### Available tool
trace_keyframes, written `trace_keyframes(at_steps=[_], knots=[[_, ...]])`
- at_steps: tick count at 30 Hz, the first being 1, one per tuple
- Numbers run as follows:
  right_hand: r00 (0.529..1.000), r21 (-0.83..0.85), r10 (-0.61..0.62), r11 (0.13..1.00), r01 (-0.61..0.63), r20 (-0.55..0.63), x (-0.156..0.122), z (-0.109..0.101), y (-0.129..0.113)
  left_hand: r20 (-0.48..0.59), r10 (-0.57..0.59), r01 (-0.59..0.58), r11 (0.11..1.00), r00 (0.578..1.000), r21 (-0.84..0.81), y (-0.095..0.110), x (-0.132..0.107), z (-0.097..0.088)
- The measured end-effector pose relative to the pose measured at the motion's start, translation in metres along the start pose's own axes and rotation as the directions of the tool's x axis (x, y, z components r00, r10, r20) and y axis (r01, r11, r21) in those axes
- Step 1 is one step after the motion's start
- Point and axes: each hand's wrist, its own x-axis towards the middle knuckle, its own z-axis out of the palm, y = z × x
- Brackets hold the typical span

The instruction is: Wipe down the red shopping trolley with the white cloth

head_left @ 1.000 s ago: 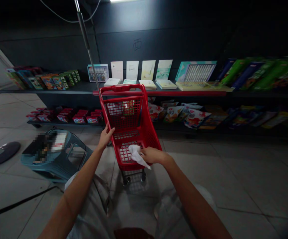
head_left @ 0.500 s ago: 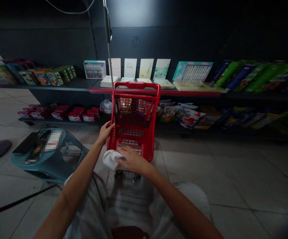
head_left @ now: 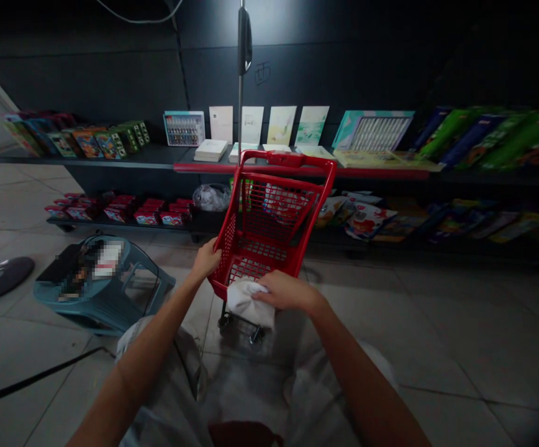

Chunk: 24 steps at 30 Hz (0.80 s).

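A small red shopping cart (head_left: 274, 217) stands on the tiled floor in front of me, turned with its handle to the upper right. My left hand (head_left: 207, 259) grips the cart's left rim. My right hand (head_left: 282, 290) presses a white cloth (head_left: 249, 302) against the near front edge of the basket, fingers closed on the cloth. My knees in light trousers show at the bottom.
A teal plastic stool (head_left: 104, 285) with items on it lies at the left. Dark shelves (head_left: 125, 158) with boxes, cards and packets run along the back wall. A metal pole (head_left: 240, 74) rises behind the cart. A black cable (head_left: 31, 382) crosses the floor at lower left.
The cart has swung round, its handle moving to the right. My right hand with the cloth moved from inside the basket to its near front edge. The left hand stayed on the rim.
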Motion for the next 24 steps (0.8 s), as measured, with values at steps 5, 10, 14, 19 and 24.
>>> trace_keyframes(at_steps=[5,10,14,19,24], knots=[[0.96,0.177,0.028,0.984,0.022,-0.278,0.037,0.032,-0.036,0.031,0.068,-0.065,0.993,0.997,-0.094,0.004,0.006,0.002],[0.95,0.148,-0.071,0.982,0.121,-0.303,0.047,0.026,-0.04,0.028,0.075,-0.074,0.997,0.997,-0.032,0.002,0.017,-0.004],[0.988,0.013,-0.097,0.995,0.1,-0.122,0.027,0.002,-0.018,-0.044,-0.013,0.016,0.997,0.999,0.072,-0.004,0.031,-0.011],[0.99,-0.037,-0.142,0.989,0.142,-0.002,0.003,-0.016,0.009,-0.089,-0.06,0.07,0.991,0.994,0.118,-0.005,0.039,-0.012],[0.982,-0.184,-0.054,0.983,0.02,-0.183,0.016,0.003,-0.02,-0.082,-0.032,0.042,0.991,0.996,0.126,-0.002,0.039,-0.004]])
